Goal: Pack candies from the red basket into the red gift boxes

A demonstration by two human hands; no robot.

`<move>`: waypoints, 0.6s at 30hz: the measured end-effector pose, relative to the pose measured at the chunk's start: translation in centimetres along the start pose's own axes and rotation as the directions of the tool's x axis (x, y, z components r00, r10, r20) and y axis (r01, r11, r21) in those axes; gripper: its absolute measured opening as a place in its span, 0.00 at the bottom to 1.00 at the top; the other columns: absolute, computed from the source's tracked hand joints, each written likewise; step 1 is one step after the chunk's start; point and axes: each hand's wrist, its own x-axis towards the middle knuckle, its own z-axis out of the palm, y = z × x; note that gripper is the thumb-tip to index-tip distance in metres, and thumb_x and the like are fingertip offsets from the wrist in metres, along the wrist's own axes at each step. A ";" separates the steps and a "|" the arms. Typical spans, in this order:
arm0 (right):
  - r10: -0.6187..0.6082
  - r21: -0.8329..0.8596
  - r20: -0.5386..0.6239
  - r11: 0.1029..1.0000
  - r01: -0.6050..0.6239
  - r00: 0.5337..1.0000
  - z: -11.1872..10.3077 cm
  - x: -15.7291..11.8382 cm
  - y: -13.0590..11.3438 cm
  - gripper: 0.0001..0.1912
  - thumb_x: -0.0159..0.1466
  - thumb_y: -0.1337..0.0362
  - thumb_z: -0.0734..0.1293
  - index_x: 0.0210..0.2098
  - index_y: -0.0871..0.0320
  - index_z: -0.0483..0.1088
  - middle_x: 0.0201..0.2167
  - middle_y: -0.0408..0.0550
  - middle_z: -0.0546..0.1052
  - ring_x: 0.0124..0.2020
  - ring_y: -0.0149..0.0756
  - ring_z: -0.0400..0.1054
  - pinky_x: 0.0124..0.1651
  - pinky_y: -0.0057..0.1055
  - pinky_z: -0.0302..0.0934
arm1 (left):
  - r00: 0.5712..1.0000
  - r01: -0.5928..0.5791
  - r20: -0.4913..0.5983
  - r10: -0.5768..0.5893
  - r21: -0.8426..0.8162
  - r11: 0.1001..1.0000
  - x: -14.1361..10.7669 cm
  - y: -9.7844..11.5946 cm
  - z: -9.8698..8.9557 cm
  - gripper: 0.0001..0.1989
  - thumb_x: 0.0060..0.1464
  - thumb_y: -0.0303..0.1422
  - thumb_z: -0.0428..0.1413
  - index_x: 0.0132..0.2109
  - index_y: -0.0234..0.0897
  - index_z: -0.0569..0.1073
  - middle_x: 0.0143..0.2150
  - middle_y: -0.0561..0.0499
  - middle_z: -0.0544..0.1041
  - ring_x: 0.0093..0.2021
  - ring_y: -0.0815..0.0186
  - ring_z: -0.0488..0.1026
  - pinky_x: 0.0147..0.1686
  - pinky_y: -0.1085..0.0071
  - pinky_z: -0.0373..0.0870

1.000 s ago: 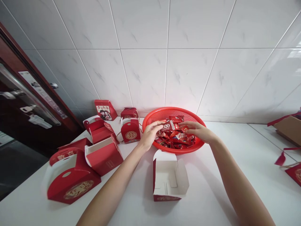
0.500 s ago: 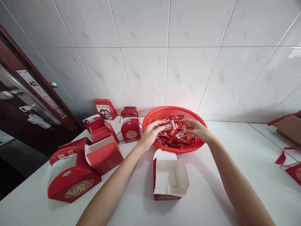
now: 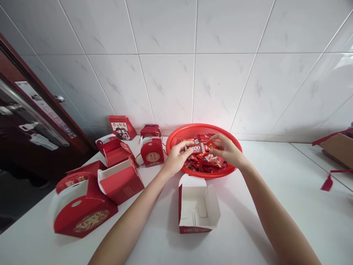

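Between the thumb and fingers of my left hand (image 3: 176, 158) is a red wrapped candy (image 3: 196, 148) with white lettering and dotted ends, held over the basket. My right hand (image 3: 227, 150) reaches in from the other side, its thumb and fingers apart near the candy's right end. Whether its fingertips touch a wrapper is hard to see. Below both hands, the red plastic basket (image 3: 202, 175) holds many red-wrapped candies (image 3: 212, 160). Closer to me, a gift box (image 3: 193, 206) stands with its top flaps open and its white inside bare.
Several red gift boxes (image 3: 121, 182) stand together at the left, some with open tops. Small boxes with rope handles (image 3: 152, 151) stand beside the basket. A tiled wall (image 3: 165, 88) rises behind. A door with keys (image 3: 41, 138) is at far left, a brown box (image 3: 339, 149) at right.
My right hand has shifted slightly left and its fingers have bent inward. My left hand still grips the candy. The camera view has moved slightly.
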 end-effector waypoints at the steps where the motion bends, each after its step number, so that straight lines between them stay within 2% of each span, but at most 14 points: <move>1: -0.029 -0.024 -0.019 0.999 0.028 0.999 0.1 0.0 -0.1 0.18 0.58 0.55 0.73 0.40 0.52 0.63 0.26 0.38 0.74 0.30 0.39 0.73 0.36 0.40 0.70 | 1.000 -0.022 0.003 0.022 0.026 0.999 0.0 -0.1 0.0 0.16 0.54 0.37 0.64 0.49 0.38 0.80 0.49 0.45 0.83 0.33 0.65 0.79 0.40 0.65 0.79; 4: -0.142 -0.074 -0.048 0.988 0.138 0.989 0.6 0.0 -0.5 0.16 0.57 0.54 0.74 0.34 0.53 0.65 0.36 0.47 0.78 0.38 0.42 0.74 0.42 0.41 0.71 | 0.998 -0.064 0.029 0.061 0.121 0.991 0.0 -0.2 0.0 0.15 0.55 0.38 0.63 0.48 0.38 0.81 0.45 0.47 0.83 0.33 0.64 0.78 0.38 0.66 0.77; 7: -0.173 -0.072 -0.041 0.983 0.170 0.984 1.3 0.0 -0.9 0.14 0.59 0.53 0.73 0.36 0.54 0.70 0.44 0.52 0.79 0.43 0.45 0.75 0.45 0.42 0.72 | 0.995 -0.080 0.075 0.069 0.152 0.985 -0.1 0.1 0.1 0.13 0.55 0.37 0.62 0.46 0.39 0.83 0.40 0.48 0.84 0.33 0.63 0.77 0.36 0.67 0.75; 11: -0.170 -0.129 -0.049 0.978 0.163 0.984 2.0 0.1 -1.2 0.16 0.60 0.50 0.73 0.39 0.55 0.76 0.39 0.51 0.79 0.39 0.44 0.75 0.42 0.41 0.72 | 0.994 -0.080 0.091 0.067 0.148 0.986 -0.2 0.3 0.2 0.12 0.54 0.37 0.64 0.44 0.38 0.84 0.34 0.47 0.83 0.30 0.62 0.76 0.33 0.67 0.73; 15: -0.179 -0.057 -0.036 0.983 0.176 0.983 2.1 0.1 -1.4 0.20 0.60 0.46 0.74 0.39 0.55 0.79 0.37 0.52 0.80 0.38 0.43 0.74 0.40 0.40 0.71 | 0.994 -0.088 0.069 0.081 0.109 0.990 -0.2 0.1 0.3 0.13 0.52 0.39 0.67 0.43 0.38 0.84 0.42 0.45 0.84 0.40 0.58 0.79 0.40 0.67 0.74; 18: -0.156 0.001 -0.024 0.988 0.156 0.988 2.1 -0.1 -1.8 0.21 0.59 0.45 0.75 0.40 0.56 0.80 0.38 0.52 0.81 0.37 0.44 0.75 0.40 0.39 0.71 | 0.993 -0.099 0.068 0.093 0.090 0.991 -0.3 0.1 0.3 0.14 0.53 0.41 0.67 0.43 0.38 0.84 0.42 0.45 0.83 0.40 0.58 0.78 0.38 0.68 0.73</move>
